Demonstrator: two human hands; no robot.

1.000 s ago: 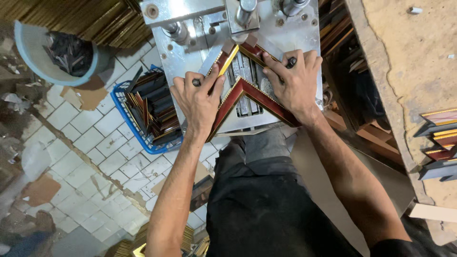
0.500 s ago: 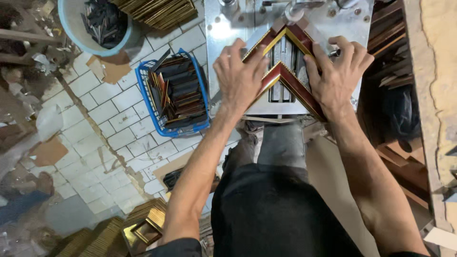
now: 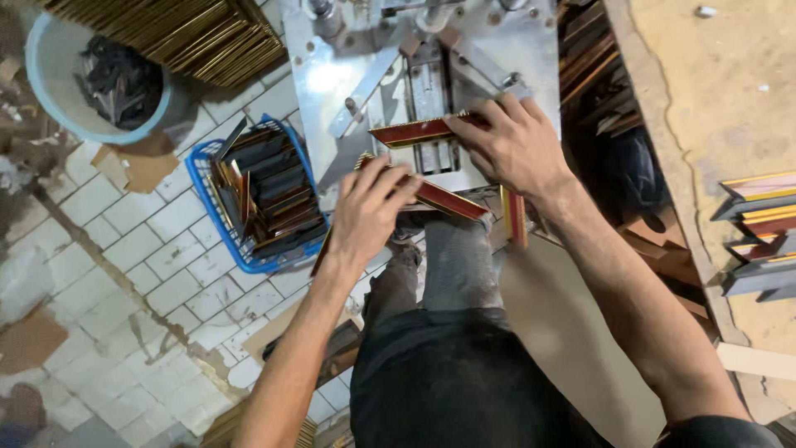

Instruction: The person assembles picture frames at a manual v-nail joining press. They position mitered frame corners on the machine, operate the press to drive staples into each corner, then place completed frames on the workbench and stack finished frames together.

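A red and gold frame strip (image 3: 419, 130) is pinned flat on the metal machine plate (image 3: 531, 50) under the right hand (image 3: 518, 149), its fingers spread along the strip's right end. A second strip (image 3: 444, 197) is gripped at its left end by the left hand (image 3: 365, 211), fingers curled over it, at the plate's near edge. The step is judged best done with both strips kept flat and their cut ends brought squarely together. A blue basket (image 3: 203, 178) of strips sits on the tiled floor, left.
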